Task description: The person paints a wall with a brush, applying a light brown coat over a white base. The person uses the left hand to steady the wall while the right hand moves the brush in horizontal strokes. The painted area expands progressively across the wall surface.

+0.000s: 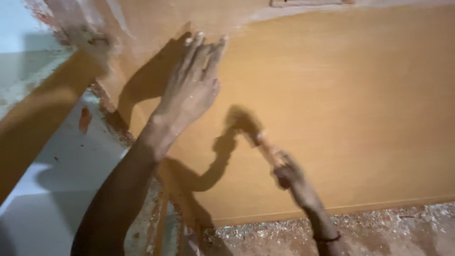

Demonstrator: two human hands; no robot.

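The left hand lies flat, palm down, its fingers stretched straight and close together, pointing up and slightly right. Its bare forearm runs down to the lower left. The right hand is blurred, fingers curled closed in a grip, a dark band circling its wrist.

left hand flat on brown board | right hand grips brush
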